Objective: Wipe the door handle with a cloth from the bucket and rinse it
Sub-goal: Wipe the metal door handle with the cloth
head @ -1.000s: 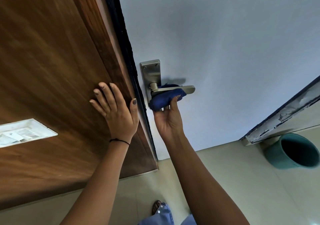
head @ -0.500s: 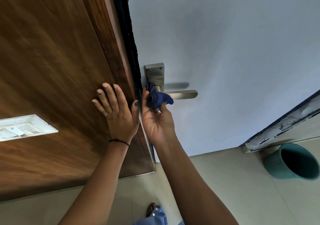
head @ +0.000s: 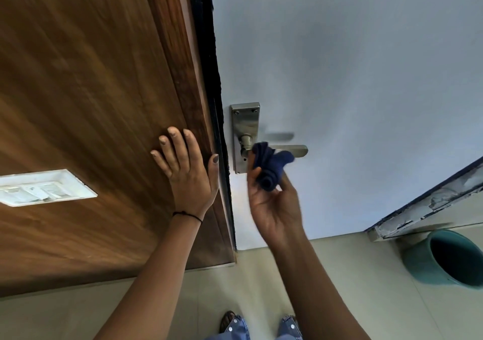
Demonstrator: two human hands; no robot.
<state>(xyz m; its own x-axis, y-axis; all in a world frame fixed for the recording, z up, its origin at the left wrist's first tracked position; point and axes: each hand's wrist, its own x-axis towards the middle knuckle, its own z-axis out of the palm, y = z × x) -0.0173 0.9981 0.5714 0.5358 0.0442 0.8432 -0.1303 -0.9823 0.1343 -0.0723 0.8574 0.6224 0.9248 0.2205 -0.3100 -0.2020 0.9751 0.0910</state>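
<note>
The right hand (head: pixel 274 203) holds a dark blue cloth (head: pixel 270 165), bunched up between the thumb and the fingers. The cloth is up against the metal door handle (head: pixel 290 150), near where the handle joins its metal plate (head: pixel 244 122). It hides the middle part of the handle, so only the round neck by the plate and the far end of the handle show. The hand looks a bit blurry.

The handle is on a pale gray door (head: pixel 352 78). A black strip (head: pixel 209 65) runs down the edge of the door, just beside the plate.

The left hand (head: pixel 188 172) is flat and open on the brown wood panel (head: pixel 91 104), fingers spread, holding nothing. Its thumb is close to the black strip. A thin black band (head: pixel 187 214) goes around that wrist. A white switch plate (head: pixel 44 188) sits on the wood, well away to the left of the hand.

A green bucket (head: pixel 418 258) stands on the tan floor (head: pixel 339 274) at the lower right, well apart from the handle. A chipped, peeling frame (head: pixel 431 206) is just above it. Blue jeans (head: pixel 237 328) and a sandal show at the bottom.
</note>
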